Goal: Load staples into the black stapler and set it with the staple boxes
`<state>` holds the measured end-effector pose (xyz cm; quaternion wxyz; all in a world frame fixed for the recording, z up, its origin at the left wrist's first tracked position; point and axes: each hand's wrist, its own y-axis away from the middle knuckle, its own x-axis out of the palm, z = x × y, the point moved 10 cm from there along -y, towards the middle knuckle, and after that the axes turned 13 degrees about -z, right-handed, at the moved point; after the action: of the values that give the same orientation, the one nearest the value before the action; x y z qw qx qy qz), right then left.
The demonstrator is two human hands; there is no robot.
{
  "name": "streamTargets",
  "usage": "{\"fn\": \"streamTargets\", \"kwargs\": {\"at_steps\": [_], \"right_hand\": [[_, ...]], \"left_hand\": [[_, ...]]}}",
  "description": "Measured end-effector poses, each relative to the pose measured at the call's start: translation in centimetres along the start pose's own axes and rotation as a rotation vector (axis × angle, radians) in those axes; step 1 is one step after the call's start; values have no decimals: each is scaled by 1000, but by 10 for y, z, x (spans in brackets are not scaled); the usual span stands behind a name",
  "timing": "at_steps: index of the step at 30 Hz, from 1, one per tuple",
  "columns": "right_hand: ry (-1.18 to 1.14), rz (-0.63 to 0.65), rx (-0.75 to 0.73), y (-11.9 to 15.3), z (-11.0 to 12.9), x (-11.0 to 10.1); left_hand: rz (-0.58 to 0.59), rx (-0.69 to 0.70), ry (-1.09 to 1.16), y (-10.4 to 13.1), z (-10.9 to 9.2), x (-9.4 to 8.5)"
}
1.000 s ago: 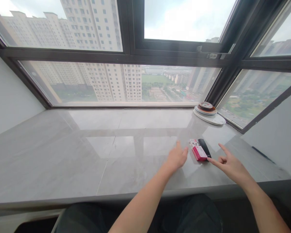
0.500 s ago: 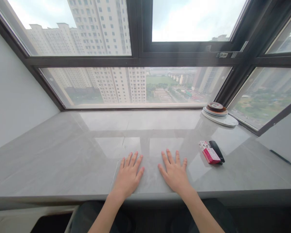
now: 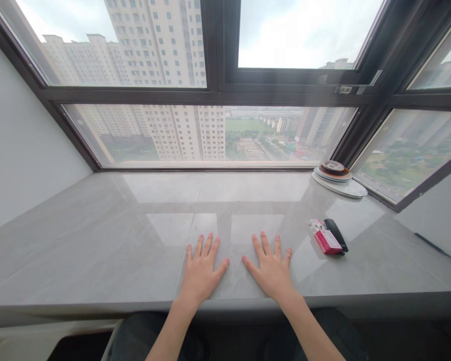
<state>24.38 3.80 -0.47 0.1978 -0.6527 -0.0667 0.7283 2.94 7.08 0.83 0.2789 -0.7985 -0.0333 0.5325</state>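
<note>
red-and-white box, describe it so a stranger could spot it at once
Start at the grey ledge below the window, then look right of the person's right hand. The red-and-white box lies there beside a black stapler-like object; its printed colours set it apart from that dark neighbour.

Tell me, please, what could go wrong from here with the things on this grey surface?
The pink-and-white box lies close beside the black stapler-like object, so grasping one might nudge the other. The stack of round plates has pieces of different sizes, so a bump could perhaps shift it. The grey surface looks glossy; the left hand and right hand might slip under heavy leaning.
</note>
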Motion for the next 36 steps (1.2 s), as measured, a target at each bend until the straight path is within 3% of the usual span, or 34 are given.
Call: {"fn": "streamTargets", "kwargs": {"at_steps": [11, 36], "right_hand": [[19, 0, -14, 8, 15, -1], [8, 14, -29, 8, 15, 0]], "left_hand": [[40, 39, -154, 0, -9, 0], [32, 37, -97, 2, -3, 0]]}}
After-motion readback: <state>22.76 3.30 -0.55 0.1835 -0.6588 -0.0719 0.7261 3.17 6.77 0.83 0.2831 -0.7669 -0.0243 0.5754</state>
